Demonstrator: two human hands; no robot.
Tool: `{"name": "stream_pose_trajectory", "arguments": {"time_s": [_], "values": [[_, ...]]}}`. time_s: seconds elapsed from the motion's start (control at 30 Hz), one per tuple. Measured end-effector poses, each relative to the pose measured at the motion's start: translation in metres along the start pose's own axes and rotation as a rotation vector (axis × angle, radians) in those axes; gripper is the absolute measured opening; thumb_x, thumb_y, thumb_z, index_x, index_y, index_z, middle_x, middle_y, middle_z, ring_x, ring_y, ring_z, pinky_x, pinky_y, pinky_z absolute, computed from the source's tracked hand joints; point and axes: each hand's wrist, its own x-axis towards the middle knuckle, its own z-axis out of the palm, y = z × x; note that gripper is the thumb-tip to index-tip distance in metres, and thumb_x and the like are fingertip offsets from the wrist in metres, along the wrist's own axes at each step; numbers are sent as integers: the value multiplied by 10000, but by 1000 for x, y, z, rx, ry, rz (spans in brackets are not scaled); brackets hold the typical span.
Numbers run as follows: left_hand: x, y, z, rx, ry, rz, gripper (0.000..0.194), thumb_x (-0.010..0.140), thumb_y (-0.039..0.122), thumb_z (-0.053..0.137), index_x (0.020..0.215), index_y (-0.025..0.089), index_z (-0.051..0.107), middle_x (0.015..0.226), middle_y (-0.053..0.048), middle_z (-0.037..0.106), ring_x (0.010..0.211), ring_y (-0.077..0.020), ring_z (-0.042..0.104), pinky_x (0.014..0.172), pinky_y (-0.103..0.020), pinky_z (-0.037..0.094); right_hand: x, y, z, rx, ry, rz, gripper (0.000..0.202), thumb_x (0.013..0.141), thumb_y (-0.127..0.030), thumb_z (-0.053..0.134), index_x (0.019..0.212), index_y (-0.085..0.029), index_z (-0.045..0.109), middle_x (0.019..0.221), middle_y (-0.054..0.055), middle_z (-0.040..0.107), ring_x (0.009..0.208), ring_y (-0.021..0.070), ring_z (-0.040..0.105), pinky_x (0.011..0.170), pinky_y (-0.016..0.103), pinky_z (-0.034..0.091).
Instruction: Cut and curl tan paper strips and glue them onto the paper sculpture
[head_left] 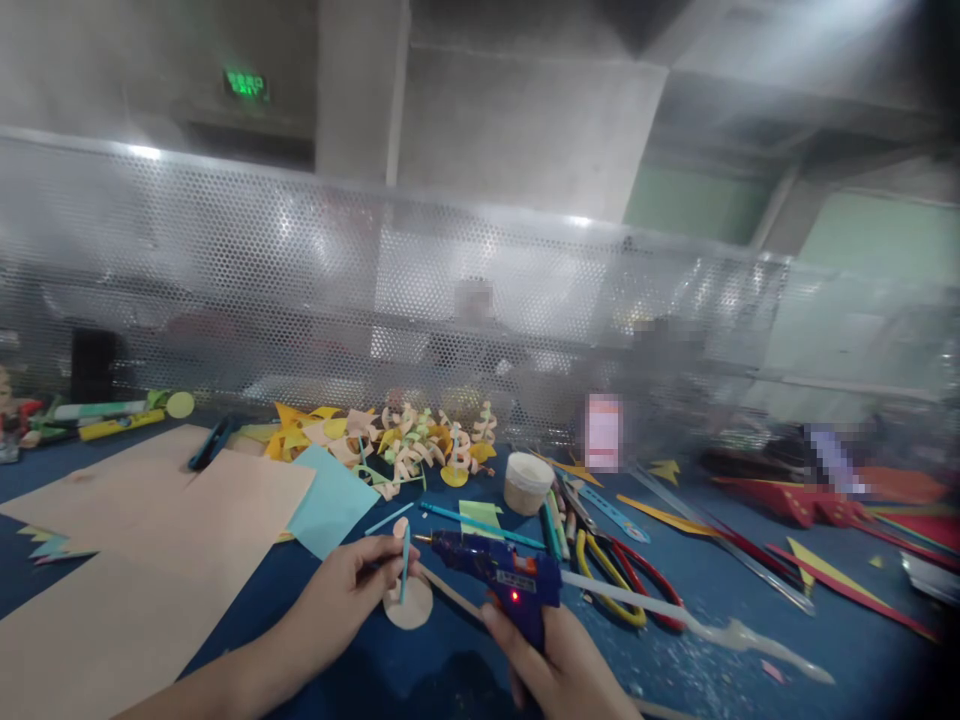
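A thin blue paper stick [406,570] stands upright in the pinch of my left hand [360,580]. At its top shows a small peach paper piece [401,527]. Behind and below my fingertips is a round peach paper disc [411,608]; whether it joins the stick I cannot tell. My right hand [559,655] is wrapped round the grip of a dark blue hot glue gun [495,568] with a lit red light. The gun's nozzle points left, just right of the blue stick and apart from it. A long whitish glue stick [637,592] sticks out of its back end.
Peach paper sheets [180,520] and a light blue sheet [330,500] lie left. Curled paper pieces [420,440] are heaped at the back. A white tub [529,482], yellow-handled scissors [611,590] and red-handled scissors [652,580] lie beyond the gun. A perforated screen [300,270] borders the table.
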Motion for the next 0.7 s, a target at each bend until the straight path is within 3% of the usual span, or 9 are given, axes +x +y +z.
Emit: {"name": "stream_pose_trajectory", "arguments": {"time_s": [0.27, 0.4, 0.53, 0.6, 0.7], "values": [[0, -1, -1, 5, 0, 15, 255, 740, 321, 514, 854, 159, 674, 774, -55, 676, 742, -208, 605, 692, -282, 450, 1, 0, 0, -1, -106, -30, 412, 776, -535, 399, 844, -162, 561, 435, -45, 409, 414, 149, 492, 425, 222, 413], [1, -2, -1, 3, -7, 1, 256, 740, 318, 512, 861, 159, 671, 804, -64, 685, 773, -216, 613, 709, -289, 453, 1, -1, 2, 41, -5, -19, 412, 753, -552, 420, 830, -172, 558, 470, -39, 429, 409, 137, 479, 418, 219, 407], [0, -2, -1, 0, 5, 6, 256, 733, 320, 516, 861, 157, 667, 826, -70, 689, 795, -221, 615, 728, -292, 455, 3, -1, 1, 22, -67, -7, 406, 728, -587, 411, 678, -195, 506, 442, -44, 402, 400, 132, 463, 406, 220, 392], [0, -2, 0, -13, 5, -3, 264, 728, 333, 521, 858, 153, 664, 831, -75, 691, 787, -220, 620, 727, -291, 460, 2, 2, -3, 13, -79, 14, 400, 730, -582, 411, 651, -197, 487, 429, -46, 405, 397, 130, 470, 403, 218, 388], [-1, -2, 0, -38, 10, -31, 287, 727, 352, 526, 877, 143, 654, 858, -86, 696, 801, -226, 627, 730, -291, 469, -4, 5, -17, 78, 13, 91, 396, 711, -576, 454, 652, -186, 493, 521, -31, 489, 380, 106, 482, 401, 217, 405]]}}
